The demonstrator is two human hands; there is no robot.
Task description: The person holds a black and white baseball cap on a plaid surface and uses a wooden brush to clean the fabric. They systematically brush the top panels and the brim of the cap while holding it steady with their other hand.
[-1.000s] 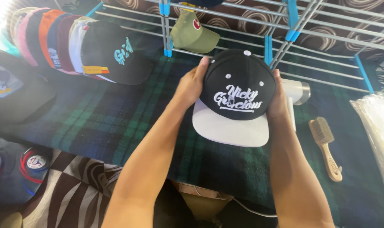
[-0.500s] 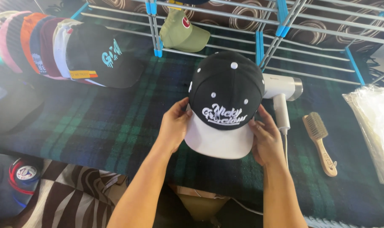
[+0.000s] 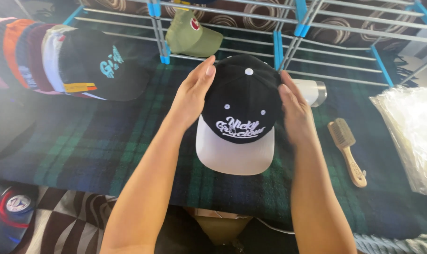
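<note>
Cupping black cap (image 3: 241, 101), fingers (image 3: 201, 75) flanking crown

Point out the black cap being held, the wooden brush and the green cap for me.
black cap (image 3: 241, 101), head view, on the front of the crown
wooden brush (image 3: 347, 150), head view, where the head meets the handle
green cap (image 3: 194, 37), head view, on the crown by the brim
</note>
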